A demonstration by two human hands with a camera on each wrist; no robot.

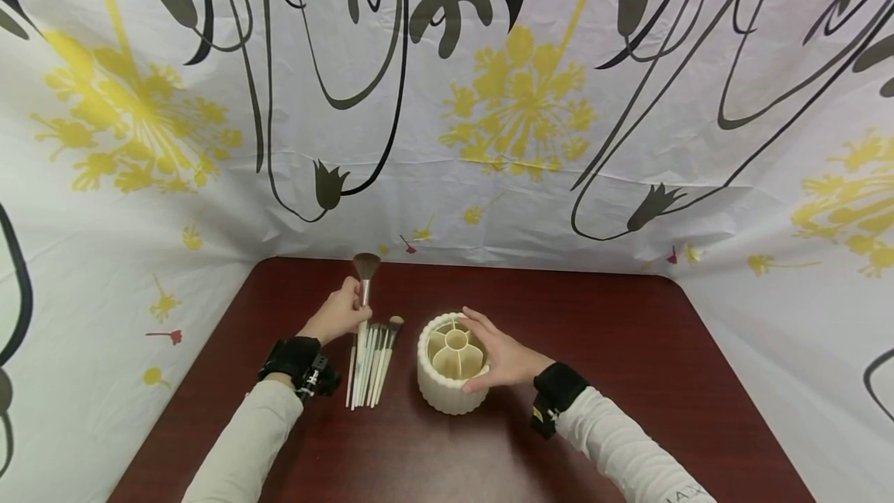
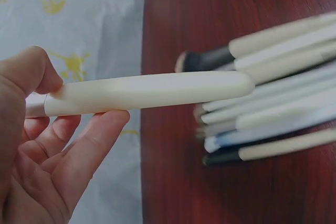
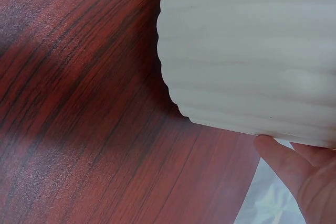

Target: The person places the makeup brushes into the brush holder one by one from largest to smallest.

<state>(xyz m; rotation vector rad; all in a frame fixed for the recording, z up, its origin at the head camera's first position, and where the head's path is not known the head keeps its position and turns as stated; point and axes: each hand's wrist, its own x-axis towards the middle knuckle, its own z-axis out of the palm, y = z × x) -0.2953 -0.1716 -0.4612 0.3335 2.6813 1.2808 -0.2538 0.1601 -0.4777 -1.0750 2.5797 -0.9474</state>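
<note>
My left hand (image 1: 337, 318) pinches a large makeup brush (image 2: 157, 92) between thumb and fingers near the metal collar. Its dark, fluffy head points up and away in the head view, and its cream handle hangs down over the other brushes. Beneath lies a row of several makeup brushes (image 1: 380, 367) with pale handles, side by side on the table. To their right stands a round cream brush holder (image 1: 450, 398) with ribbed walls and petal-shaped compartments about a central ring. Around its right side my right hand (image 1: 508, 354) grips it, thumb near, fingers at the far rim.
The dark red wood-grain table (image 1: 594, 410) extends on both sides and in front of the holder. Behind it and at its sides hangs a white cloth (image 1: 391, 130) with yellow and grey flower prints. Both wrists wear black camera bands.
</note>
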